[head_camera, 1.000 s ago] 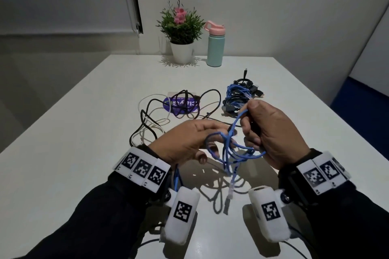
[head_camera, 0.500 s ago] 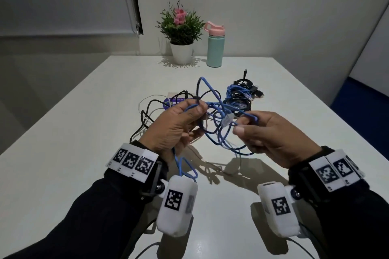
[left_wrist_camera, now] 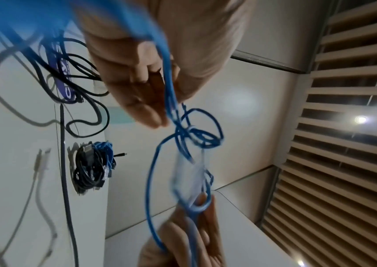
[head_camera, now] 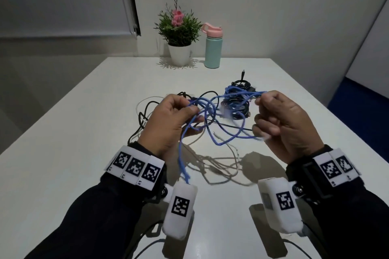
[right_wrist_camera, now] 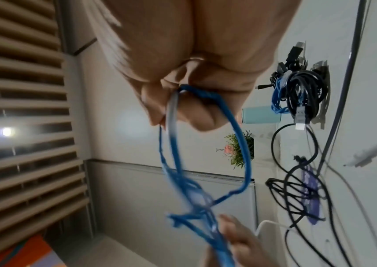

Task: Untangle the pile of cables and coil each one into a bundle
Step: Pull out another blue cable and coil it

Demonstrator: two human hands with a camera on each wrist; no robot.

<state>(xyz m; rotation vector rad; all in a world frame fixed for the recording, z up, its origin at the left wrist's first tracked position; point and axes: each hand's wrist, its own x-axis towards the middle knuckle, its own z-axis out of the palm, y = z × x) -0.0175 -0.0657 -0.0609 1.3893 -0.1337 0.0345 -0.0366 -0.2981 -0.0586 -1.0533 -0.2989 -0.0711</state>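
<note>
Both hands are raised over the bench (head_camera: 63,132), apart, each clamped on the blue cable (head_camera: 212,111). Left hand (head_camera: 168,124) pinches several blue strands between thumb and fingers; one strand drops from it down past the wrist. Right hand (head_camera: 282,124) has its fingers curled round the other side of the same cable, a loop pinched at the fingertips (right_wrist_camera: 196,115). Between the hands the blue cable hangs in tangled loops, clear of the bench, with a knot-like cluster near the left hand (left_wrist_camera: 194,137). A clear plug on it is motion-blurred.

On the bench behind the hands: loose black cables (head_camera: 147,115) and a white cable (head_camera: 143,105) spread at left, over a purple item (right_wrist_camera: 311,195), details unclear. To the right of them, a bundle (head_camera: 237,94) of black and blue cables lies coiled. At the far edge stand a plant (head_camera: 179,33) in a white pot and a bottle (head_camera: 213,48), just beside each other.
</note>
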